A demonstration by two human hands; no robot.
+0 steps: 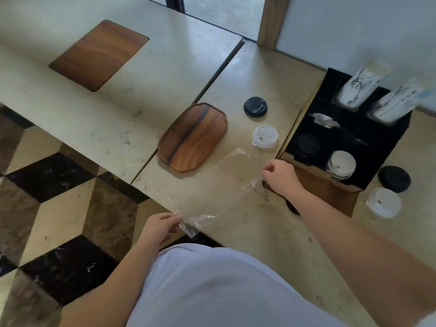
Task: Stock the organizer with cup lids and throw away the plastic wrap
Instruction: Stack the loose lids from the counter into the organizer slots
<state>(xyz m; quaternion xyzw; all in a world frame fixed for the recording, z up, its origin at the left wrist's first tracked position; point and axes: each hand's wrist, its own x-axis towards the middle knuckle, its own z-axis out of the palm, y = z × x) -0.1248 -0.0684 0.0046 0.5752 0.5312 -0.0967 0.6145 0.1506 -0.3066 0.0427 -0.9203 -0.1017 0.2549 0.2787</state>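
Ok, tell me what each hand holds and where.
Both hold the plastic wrap: left hand pinches its near crumpled end, right hand its far edge beside the organizer.

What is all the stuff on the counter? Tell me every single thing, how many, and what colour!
plastic wrap: 1, clear, stretched over the counter between both hands
organizer: 1, black inside with a brown cardboard outside, right side of counter
white lids in organizer: 1 stack, front compartment
cup stacks: 2, white with dark drawings, leaning in the back compartments
loose black lids: 2, one left of the organizer, one right of it
loose white lids: 2, one left of the organizer, one right of it
wooden tray: 1, brown, left of the lids
wooden inset: 1, brown, far counter
left hand: 1, pinches the wrap's near end
right hand: 1, pinches the wrap's far end
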